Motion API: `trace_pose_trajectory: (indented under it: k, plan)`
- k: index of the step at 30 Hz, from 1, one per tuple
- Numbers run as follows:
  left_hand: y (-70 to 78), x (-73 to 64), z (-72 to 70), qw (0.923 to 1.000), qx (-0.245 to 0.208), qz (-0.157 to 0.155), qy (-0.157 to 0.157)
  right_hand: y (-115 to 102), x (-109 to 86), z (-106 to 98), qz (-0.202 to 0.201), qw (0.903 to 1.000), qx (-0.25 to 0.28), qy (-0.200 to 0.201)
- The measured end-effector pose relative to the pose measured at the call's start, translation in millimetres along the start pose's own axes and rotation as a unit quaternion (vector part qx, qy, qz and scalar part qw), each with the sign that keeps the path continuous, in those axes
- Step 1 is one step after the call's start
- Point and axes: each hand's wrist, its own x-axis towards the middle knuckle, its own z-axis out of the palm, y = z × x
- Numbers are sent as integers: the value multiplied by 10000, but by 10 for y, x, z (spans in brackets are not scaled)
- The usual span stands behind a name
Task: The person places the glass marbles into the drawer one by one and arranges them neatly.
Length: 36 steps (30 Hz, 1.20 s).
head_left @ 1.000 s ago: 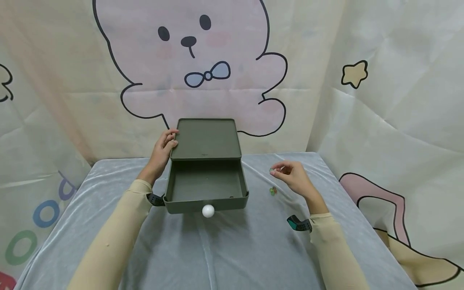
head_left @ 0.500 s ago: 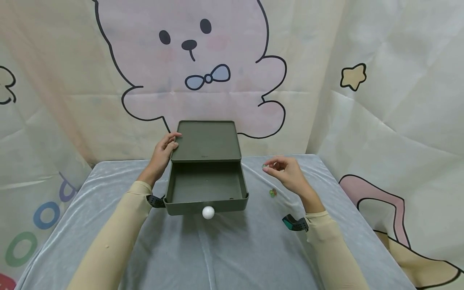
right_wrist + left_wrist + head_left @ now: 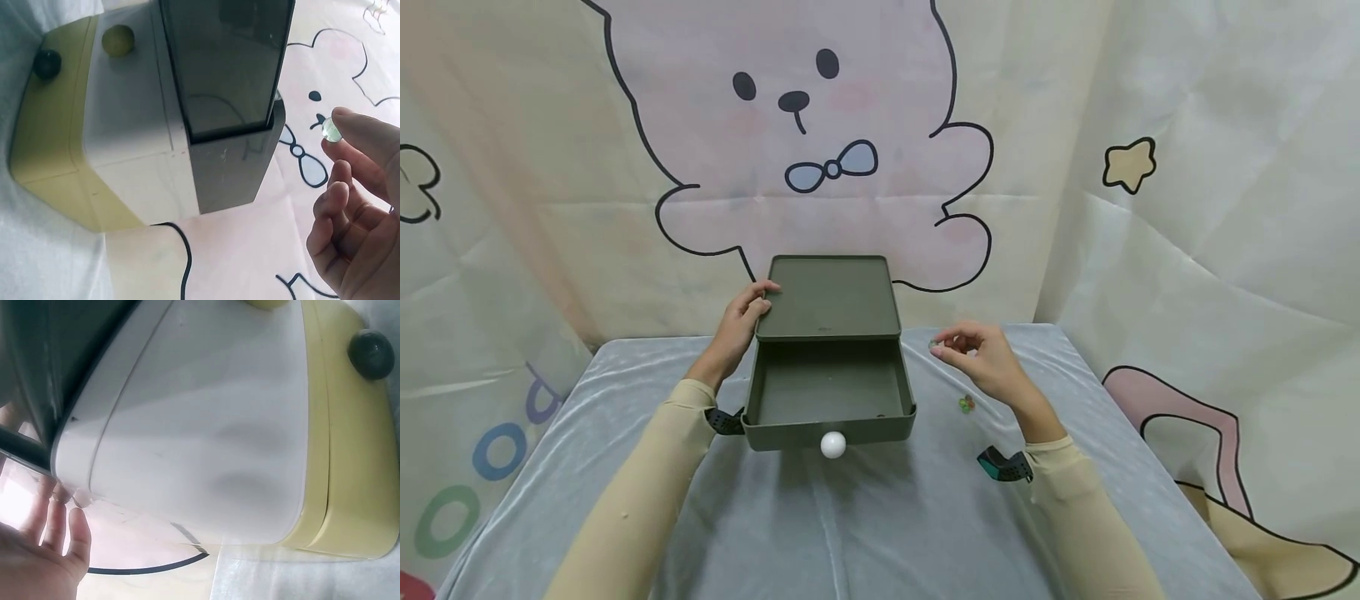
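A small desktop drawer cabinet (image 3: 833, 296) has its olive-green top drawer (image 3: 829, 435) pulled out, with a white knob (image 3: 832, 445) on its front. My left hand (image 3: 735, 329) steadies the cabinet's left side, its fingers reaching the top edge; in the left wrist view the fairly straight fingers (image 3: 80, 534) touch the casing. To the right of the drawer, my right hand (image 3: 981, 360) pinches a clear, pale green glass marble (image 3: 332, 130) between thumb and forefinger, other fingers curled in. A small green and red piece (image 3: 966, 404) lies on the cloth below this hand.
The wrist views show a white drawer (image 3: 128, 94) and a yellow one (image 3: 50, 125) beneath the green drawer, each with a round knob. A tiny dark spot (image 3: 881, 415) shows inside the open drawer. Grey cloth (image 3: 880, 533) covers the table; printed curtains (image 3: 1015, 100) hang behind.
My right hand has moved left toward the open drawer, carrying the marble. The left hand stays at the cabinet's side. The head view has tilted up slightly.
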Motion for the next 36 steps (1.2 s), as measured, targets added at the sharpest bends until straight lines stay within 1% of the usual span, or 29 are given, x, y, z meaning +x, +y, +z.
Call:
trace_pose_trajectory:
  k: [6,9,12,18,24,30,36]
  plan:
    - [-31,-37,52,9998,-138,-120,91,-108,-12,41,-144,9998,-20,-100]
    - [-52,-29,67,9998,-160,-53,145,-178,-18,64,-293,9994,62,-166]
    - [-40,-12,65,9996,-200,42,183,-239,14,114,-379,9988,147,-289]
    - [-32,-8,42,9997,-178,-33,185,-306,34,259,-269,9976,151,-617]
    - [-33,-15,34,9996,-250,-22,118,-330,33,362,-218,9970,202,-717]
    - [-21,-10,13,9992,-401,-85,-17,-310,31,421,-151,9962,254,-823]
    - [-6,-1,-4,9993,-352,-24,-137,-303,45,447,-93,9962,177,-847]
